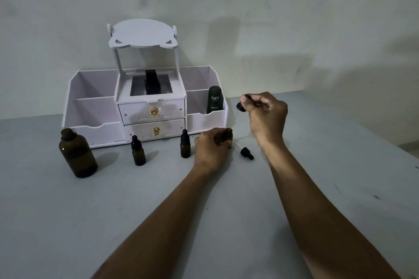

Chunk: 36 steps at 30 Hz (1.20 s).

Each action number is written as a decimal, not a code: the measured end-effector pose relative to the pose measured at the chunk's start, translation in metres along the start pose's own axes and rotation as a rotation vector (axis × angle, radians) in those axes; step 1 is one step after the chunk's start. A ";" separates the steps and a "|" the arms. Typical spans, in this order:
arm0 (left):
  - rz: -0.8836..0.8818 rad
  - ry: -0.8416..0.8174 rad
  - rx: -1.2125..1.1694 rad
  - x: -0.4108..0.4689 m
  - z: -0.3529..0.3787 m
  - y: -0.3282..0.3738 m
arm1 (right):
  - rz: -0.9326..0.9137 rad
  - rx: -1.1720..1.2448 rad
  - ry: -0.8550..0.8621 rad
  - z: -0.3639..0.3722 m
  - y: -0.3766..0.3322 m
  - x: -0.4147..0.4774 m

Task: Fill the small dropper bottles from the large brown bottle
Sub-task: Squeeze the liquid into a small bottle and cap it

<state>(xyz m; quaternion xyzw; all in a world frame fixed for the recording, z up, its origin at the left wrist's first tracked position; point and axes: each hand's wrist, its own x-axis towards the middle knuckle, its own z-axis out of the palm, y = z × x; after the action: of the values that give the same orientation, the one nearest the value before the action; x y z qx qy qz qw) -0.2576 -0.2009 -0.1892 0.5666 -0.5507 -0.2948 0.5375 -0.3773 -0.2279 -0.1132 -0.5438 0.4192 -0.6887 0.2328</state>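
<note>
The large brown bottle (77, 154) stands uncapped at the left of the grey table. Two small capped dropper bottles (138, 151) (185, 145) stand to its right. My left hand (212, 147) grips a third small bottle (229, 134) upright on the table, its neck open. Above it, my right hand (264, 113) pinches a black dropper cap (243, 103) whose thin glass pipette slants down toward that open neck. A second dropper cap (247, 153) with its pipette lies on the table just right of the held bottle.
A white organizer (90, 106) with two gold-knobbed drawers stands against the wall behind the bottles. A dark Kahf bottle (215, 99) sits in its right compartment and a black object in its top middle tray. The table's right edge runs diagonally at the far right.
</note>
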 end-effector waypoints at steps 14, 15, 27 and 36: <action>-0.049 -0.085 0.037 -0.036 -0.027 0.015 | -0.199 -0.020 0.062 -0.003 -0.020 -0.022; -0.055 -0.119 0.040 -0.045 -0.037 0.017 | -0.208 0.002 0.069 -0.001 -0.023 -0.025; 0.144 0.269 -0.032 -0.113 -0.225 0.023 | 0.019 0.366 -0.220 0.079 -0.090 -0.066; -0.016 0.514 0.029 -0.094 -0.304 -0.027 | 0.139 0.479 -0.361 0.163 -0.117 -0.103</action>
<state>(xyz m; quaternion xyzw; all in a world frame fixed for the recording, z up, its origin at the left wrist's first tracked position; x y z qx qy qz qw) 0.0109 -0.0308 -0.1633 0.6350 -0.3958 -0.1375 0.6490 -0.1763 -0.1379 -0.0637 -0.5568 0.2331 -0.6427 0.4718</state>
